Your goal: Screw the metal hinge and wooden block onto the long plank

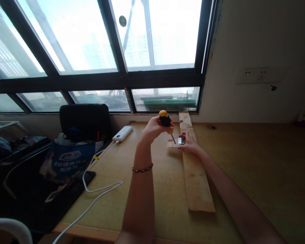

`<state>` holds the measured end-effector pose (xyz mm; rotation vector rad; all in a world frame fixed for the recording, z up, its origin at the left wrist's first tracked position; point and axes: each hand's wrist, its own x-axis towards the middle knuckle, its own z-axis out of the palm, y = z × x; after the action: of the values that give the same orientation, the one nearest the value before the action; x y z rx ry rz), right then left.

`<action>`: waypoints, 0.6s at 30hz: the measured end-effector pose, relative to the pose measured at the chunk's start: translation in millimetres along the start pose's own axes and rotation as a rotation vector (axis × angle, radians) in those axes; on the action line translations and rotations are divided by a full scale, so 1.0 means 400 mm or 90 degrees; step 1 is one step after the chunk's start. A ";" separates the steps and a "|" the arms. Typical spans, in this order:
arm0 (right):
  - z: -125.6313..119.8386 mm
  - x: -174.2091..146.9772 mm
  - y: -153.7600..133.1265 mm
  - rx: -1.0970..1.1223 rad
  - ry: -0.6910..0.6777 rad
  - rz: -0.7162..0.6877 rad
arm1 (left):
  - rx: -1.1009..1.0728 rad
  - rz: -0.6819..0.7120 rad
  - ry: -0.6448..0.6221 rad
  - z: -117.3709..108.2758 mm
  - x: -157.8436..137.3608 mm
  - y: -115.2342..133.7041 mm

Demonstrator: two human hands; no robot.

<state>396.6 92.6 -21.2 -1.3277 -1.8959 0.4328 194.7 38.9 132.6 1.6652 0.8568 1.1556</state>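
A screwdriver with a yellow and black handle is gripped in my left hand, its shaft slanting down to the right. Its tip is close to a small metal hinge, though I cannot tell whether they touch. My right hand pinches the hinge between thumb and fingers at the left edge of a long wooden board. Under the tip lies a small flat piece of wood or cardboard, partly beneath the hinge.
On the wooden table, a white power bank trails a white cable along the left side. A black chair and a blue bag stand left of the table. Behind is a window; wall sockets are at right.
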 end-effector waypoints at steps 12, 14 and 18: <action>0.010 0.005 0.015 -0.043 -0.027 -0.011 | 0.374 0.028 0.043 -0.049 -0.026 0.007; 0.008 0.004 0.013 -0.038 -0.027 -0.008 | 0.413 0.029 0.028 -0.047 -0.041 0.030; 0.000 -0.001 0.004 -0.017 -0.030 -0.001 | 0.524 0.068 0.040 -0.013 -0.078 0.079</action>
<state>397.7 93.0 -22.2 -1.3443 -1.9484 0.4430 181.3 1.5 153.2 2.3567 1.4208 0.9801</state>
